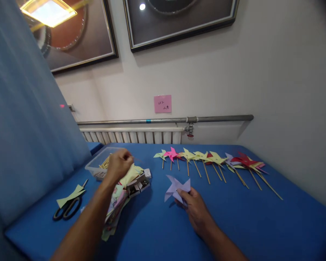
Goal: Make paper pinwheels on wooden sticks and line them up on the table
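Observation:
My right hand (197, 210) pinches the middle of a lilac paper pinwheel (175, 186) lying on the blue table (233, 224). My left hand (119, 165) hovers over a clear plastic box (93, 166) of wooden sticks, fingers closed on what looks like a thin stick, blurred. A row of finished pinwheels on sticks (212, 161), green, pink, yellow, red and lilac, lies across the table's far side.
A pile of coloured paper squares (116, 206) and a stapler (138, 183) lie under my left forearm. Black scissors (67, 208) with a yellow-green scrap rest at the left. A curtain hangs left; a radiator, pipe and pink note are on the wall.

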`<state>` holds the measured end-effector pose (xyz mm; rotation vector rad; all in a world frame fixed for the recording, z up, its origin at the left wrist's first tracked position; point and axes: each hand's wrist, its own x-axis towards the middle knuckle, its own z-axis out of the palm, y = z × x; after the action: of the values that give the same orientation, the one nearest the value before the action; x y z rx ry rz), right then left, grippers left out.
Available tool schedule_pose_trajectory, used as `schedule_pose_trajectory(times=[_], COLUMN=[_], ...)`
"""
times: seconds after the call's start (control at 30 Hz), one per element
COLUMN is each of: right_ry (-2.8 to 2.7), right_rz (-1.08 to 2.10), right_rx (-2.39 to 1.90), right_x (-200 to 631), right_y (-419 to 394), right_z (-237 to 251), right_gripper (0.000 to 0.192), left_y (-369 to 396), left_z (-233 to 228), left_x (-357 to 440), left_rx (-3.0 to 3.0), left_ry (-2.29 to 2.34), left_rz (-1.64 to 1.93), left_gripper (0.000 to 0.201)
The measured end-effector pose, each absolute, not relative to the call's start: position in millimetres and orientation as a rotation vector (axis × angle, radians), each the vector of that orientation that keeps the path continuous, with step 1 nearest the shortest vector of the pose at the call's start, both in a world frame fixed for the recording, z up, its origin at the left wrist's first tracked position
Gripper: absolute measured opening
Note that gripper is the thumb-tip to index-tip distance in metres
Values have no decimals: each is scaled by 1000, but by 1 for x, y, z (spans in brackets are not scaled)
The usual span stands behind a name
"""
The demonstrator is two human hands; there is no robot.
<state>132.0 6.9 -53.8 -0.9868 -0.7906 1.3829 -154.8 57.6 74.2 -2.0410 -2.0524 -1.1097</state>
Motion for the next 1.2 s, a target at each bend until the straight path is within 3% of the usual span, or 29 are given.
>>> schedule_pose_trajectory(times=[0.17,0.3,0.4,0.63,0.73,1.2], right_ry=[-671,-676,-683,-719,-716,-862], right_rz=[1372,1365,1377,1390,1405,1462], right_rx=[-1002,-994,-975,-968,-977,-1004], right_x=[146,149,148,146,146,146], right_y=[11,14,14,14,14,12], right_z=[-47,-45,-46,-53,-54,-65], right_gripper=[36,37,36,34,35,46], left_y=[53,57,56,46,39,38], left_z=[23,-9,-23,-26,-22,-30], left_x=[-69,-45,-47,-49,-44,-35], left_rx=[-2484,-2530,-2558,-2833,-2960,-3171], left_ry=[-2093,-2099,-1955,-2003,-2037,-2273], left_rz=[-917,-1253,-1411,-987,-913,-1430], left_gripper=[10,7,17,33,30,19])
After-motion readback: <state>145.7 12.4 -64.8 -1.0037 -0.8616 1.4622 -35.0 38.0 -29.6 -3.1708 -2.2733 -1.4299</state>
